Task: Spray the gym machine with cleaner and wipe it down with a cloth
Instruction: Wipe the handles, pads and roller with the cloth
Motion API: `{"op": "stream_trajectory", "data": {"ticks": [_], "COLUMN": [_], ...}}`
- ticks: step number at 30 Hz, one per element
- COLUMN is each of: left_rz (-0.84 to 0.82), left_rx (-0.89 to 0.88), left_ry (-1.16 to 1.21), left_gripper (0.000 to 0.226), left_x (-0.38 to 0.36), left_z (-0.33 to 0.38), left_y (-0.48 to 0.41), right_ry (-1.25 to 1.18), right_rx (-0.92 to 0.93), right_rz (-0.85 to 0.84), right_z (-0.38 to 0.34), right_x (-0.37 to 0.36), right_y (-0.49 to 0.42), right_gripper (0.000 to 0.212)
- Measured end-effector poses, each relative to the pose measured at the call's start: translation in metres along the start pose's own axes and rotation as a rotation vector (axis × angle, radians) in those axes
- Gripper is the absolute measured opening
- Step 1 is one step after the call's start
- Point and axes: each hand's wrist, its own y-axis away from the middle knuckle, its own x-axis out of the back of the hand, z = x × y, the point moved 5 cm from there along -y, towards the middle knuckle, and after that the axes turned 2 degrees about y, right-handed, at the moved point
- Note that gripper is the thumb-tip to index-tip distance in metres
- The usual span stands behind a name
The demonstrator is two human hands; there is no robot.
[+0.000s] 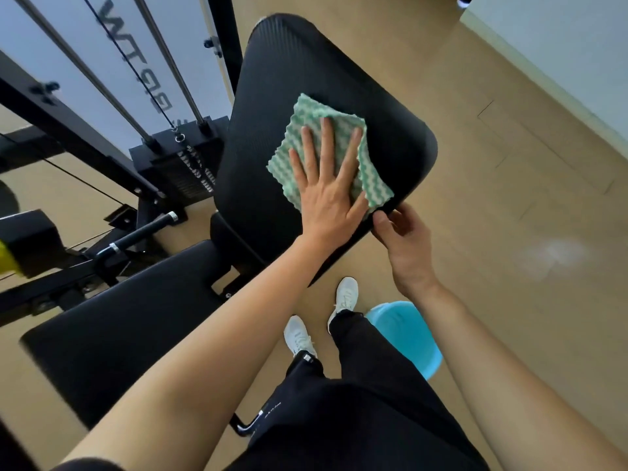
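Wiping is the step in hand. On the black steel-framed gym machine point(78, 134), the ribbed black padded backrest point(306, 62) carries the green-and-white wavy-striped cloth point(312, 113) near its lower right edge. The left hand point(326, 195) presses the cloth flat, fingers straight and spread. The right hand point(406, 243) curls round that edge, steadying the pad. The next move, I judge, is a firm sweep toward the backrest's far upper end.

Bright, even, diffuse light fills the room, so shadows stay faint and soft-edged. A pale glare patch lies on the floor point(550, 260) at right (washed out, with hazy borders). The black pad point(272, 79) carries a dull sheen along its ribbing. Wide-angle distortion splays the steel rods point(85, 68) and bends the floor seams toward the edges. Blur smears the left border, worst on the yellow object point(8, 263); the centre is sharp.
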Motion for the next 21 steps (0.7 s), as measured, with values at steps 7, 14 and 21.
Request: {"op": "stream_trajectory", "data": {"ticks": [7,14,21], "left_rz": [-0.049,-0.088,-0.002], "left_rx": [0.277,0.929,1.118], "left_ry": [0.105,0.460,0.575], "left_gripper": [0.091,0.109,0.109], "left_x": [-0.039,-0.057,-0.049], "left_z": [-0.059,-0.106,-0.080], "left_y": [0.098,0.170,0.142], "right_ry": [0.003,-0.001,0.025], "right_rx": [-0.041,-0.124,-0.131], "right_rz": [0.022,-0.057,-0.055], "right_z": [0.005,0.044,0.049], "right_x": [-0.005,-0.032,-0.039], "right_y": [0.003,0.020,0.023], "right_gripper": [0.067,0.039,0.048]}}
